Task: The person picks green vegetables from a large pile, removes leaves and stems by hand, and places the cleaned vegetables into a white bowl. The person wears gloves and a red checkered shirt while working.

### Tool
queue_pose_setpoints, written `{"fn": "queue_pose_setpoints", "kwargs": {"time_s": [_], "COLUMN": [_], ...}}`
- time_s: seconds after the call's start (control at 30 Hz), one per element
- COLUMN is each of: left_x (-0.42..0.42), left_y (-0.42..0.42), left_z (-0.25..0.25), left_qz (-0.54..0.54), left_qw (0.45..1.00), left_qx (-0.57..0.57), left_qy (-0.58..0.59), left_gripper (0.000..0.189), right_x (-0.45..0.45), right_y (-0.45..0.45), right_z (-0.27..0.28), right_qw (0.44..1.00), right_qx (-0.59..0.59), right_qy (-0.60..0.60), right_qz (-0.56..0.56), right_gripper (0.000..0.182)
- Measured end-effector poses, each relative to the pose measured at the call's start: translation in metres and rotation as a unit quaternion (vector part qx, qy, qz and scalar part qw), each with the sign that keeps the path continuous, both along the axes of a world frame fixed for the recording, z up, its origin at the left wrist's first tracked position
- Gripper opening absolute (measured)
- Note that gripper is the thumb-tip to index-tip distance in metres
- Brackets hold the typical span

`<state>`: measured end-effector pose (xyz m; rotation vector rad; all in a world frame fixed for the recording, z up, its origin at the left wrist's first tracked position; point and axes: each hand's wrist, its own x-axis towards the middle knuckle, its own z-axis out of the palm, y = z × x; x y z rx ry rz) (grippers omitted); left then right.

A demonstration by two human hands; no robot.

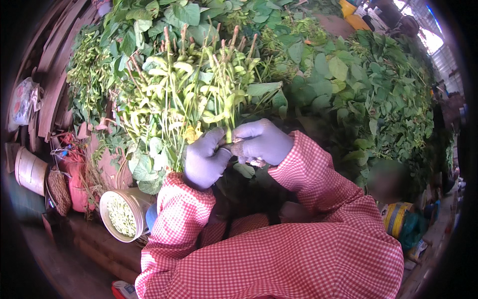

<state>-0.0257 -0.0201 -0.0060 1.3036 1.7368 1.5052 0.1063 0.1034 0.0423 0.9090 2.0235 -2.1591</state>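
Observation:
Both of my hands wear pale lavender knit gloves and meet before my chest, at the near edge of a heap of green bean plants. My left hand (206,160) has its fingers curled near a small thing between the two hands, too hidden to name. My right hand (263,142) is closed on part of that same small thing, its fingertips close to my left thumb. Just beyond them a bundle of soybean stalks with green pods (186,86) lies with its cut brown stem ends pointing away. A yellow leaf (192,133) sits by my left fingers.
A white bucket (140,202) holding shelled green beans stands at lower left. Further left are another pale bucket (31,171), a woven basket (59,190), a red sack (76,183) and wooden planks (56,82). Leafy plants (384,97) are piled at right. A yellow-banded container (396,220) is at lower right.

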Motion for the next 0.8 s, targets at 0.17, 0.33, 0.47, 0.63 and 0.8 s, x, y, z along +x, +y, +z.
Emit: {"fn": "queue_pose_setpoints", "kwargs": {"time_s": [0.17,0.33,0.47,0.63,0.8], "left_x": [0.002,0.000,0.000,-0.002,-0.006], "left_y": [-0.004,-0.006,0.001,-0.002,-0.002], "left_z": [0.005,-0.005,0.023,0.010,0.015], "left_qz": [0.021,0.012,0.054,0.010,-0.001], "left_qw": [0.999,0.990,0.901,0.965,0.861], "left_qx": [0.022,-0.026,-0.113,-0.134,-0.086], "left_qy": [0.044,-0.137,-0.416,-0.225,-0.502], "left_gripper": [0.017,0.019,0.018,0.019,0.017], "right_x": [-0.003,-0.002,0.000,-0.002,0.002], "right_y": [-0.004,0.001,0.005,-0.001,0.005], "right_z": [-0.019,-0.023,-0.025,-0.018,0.002], "right_qw": [0.994,0.995,0.996,0.989,0.997], "right_qx": [0.049,0.039,0.057,0.119,-0.032], "right_qy": [0.096,0.087,0.070,0.068,0.044], "right_qz": [-0.009,0.005,0.029,0.053,0.059], "right_gripper": [0.003,0.003,0.005,0.006,0.009]}}
